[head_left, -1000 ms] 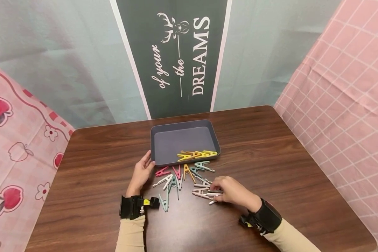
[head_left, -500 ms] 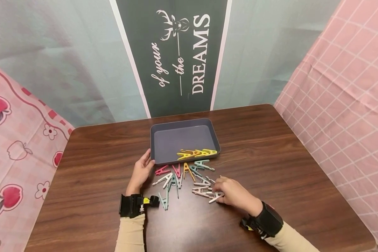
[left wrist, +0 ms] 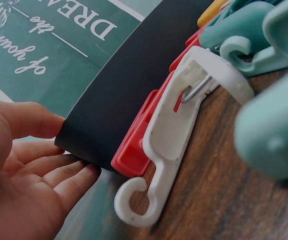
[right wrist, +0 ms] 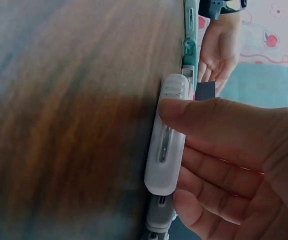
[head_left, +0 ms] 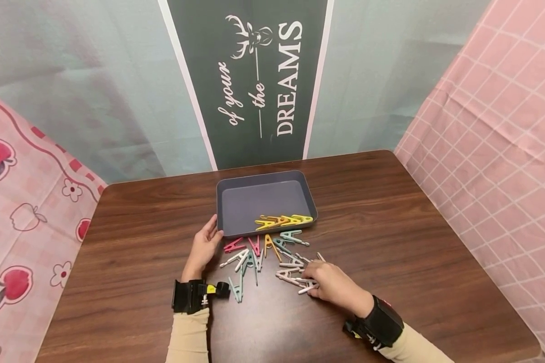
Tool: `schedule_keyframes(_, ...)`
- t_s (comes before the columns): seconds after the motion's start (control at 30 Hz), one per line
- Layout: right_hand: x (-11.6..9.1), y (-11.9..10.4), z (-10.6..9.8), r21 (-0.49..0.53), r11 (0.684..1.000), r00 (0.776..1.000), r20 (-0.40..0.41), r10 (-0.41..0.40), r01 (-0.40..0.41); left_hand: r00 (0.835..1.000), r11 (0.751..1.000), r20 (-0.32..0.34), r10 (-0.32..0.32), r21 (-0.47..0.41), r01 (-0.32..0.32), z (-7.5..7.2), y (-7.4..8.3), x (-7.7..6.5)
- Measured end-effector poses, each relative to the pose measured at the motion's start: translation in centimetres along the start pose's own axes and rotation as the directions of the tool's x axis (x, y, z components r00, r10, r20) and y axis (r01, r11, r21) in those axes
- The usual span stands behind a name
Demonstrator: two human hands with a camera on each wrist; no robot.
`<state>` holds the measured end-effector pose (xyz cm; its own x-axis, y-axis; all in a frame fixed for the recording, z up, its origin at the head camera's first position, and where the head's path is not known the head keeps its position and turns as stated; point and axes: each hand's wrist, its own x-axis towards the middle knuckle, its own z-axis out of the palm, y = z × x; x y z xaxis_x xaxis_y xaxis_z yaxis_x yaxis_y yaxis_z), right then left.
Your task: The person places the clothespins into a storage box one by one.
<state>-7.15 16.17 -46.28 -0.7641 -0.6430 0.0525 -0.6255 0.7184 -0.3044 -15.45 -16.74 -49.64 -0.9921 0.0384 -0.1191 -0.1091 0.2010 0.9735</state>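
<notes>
My left hand (head_left: 203,252) grips the near left corner of a dark grey tray (head_left: 254,201); in the left wrist view its thumb lies at the rim and the fingers curl under the bottom edge. My right hand (head_left: 336,288) pinches a white clothespin (right wrist: 160,175) at the right of a loose group on the table. The right wrist view shows the thumb on its side, with the other fingers behind. Pale pink clothespins (head_left: 287,277) lie just left of that hand. Yellow and orange clothespins (head_left: 295,220) lie along the tray's near right side.
Before the tray lie red clothespins (head_left: 234,246), an orange one (head_left: 269,246), a white one with a hook (left wrist: 171,130) and several teal ones (head_left: 237,290). The brown wooden table (head_left: 141,252) ends at a hanging curtain (head_left: 363,91) behind.
My right hand has shifted slightly left, and the white clothespin at its fingertips has moved a little left with it. The left hand and the tray stay in place.
</notes>
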Motion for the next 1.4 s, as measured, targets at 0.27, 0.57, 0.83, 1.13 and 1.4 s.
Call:
schedule_keyframes(0.27,0.0,0.3,-0.2,0.013,1.0,1.0,-0.001,0.004,-0.004,1.0,1.0,0.003,0.014,-0.011,-0.014,0.0,0.0,0.2)
schedule_keyframes(0.57,0.4,0.7,-0.9,0.062,0.997,0.998,-0.033,-0.054,0.056,1.0,1.0,-0.001,0.0,-0.006,0.0,-0.1,0.0,0.1)
schedule_keyframes(0.83,1.6,0.7,-0.6,0.128,0.987,0.995,-0.057,-0.087,0.094,1.0,1.0,0.009,0.005,-0.01,-0.005,0.0,0.0,0.1)
schedule_keyframes(1.13,3.4,0.4,-0.8,0.176,0.977,0.993,-0.021,-0.12,0.122,1.0,1.0,0.014,0.008,-0.018,-0.008,0.0,0.0,0.0)
schedule_keyframes(1.4,4.8,0.0,-1.5,0.181,0.974,0.991,-0.009,-0.136,0.135,1.0,1.0,0.013,0.008,-0.01,-0.008,0.1,0.0,0.0)
